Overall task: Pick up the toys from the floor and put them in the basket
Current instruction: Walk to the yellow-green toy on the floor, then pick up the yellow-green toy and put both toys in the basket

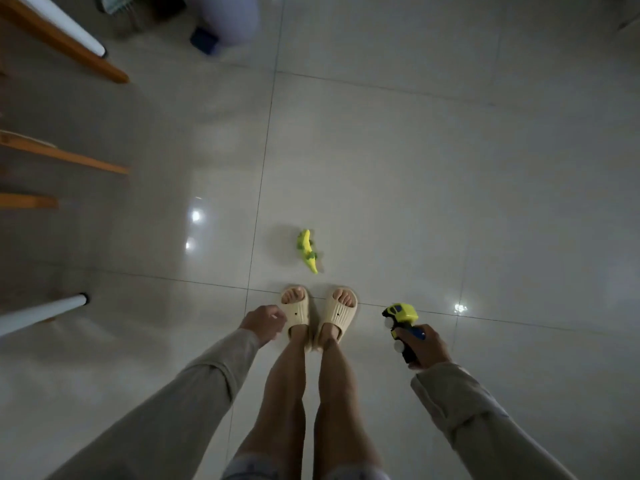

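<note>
On tiled floor, person standing, 1 toy held, 1 toy lying loose.

Right hand point(427, 346) fingers wrapped tight round a yellow and blue toy truck point(403, 327), carried just right of the cream slippers point(317, 313); left hand point(265, 323) loosely curled, holding nothing, just left of the slippers. Yellow-green crocodile toy point(307, 250) lies on the floor point(415, 188) just ahead of the slippers. Basket not visible.

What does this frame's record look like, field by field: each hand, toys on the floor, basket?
right hand: holds a yellow and blue toy truck
left hand: holds nothing, fingers loosely curled
toy on floor: yellow-green crocodile, just ahead of the slippers
basket: not in view
floor: glossy pale tiles
</note>
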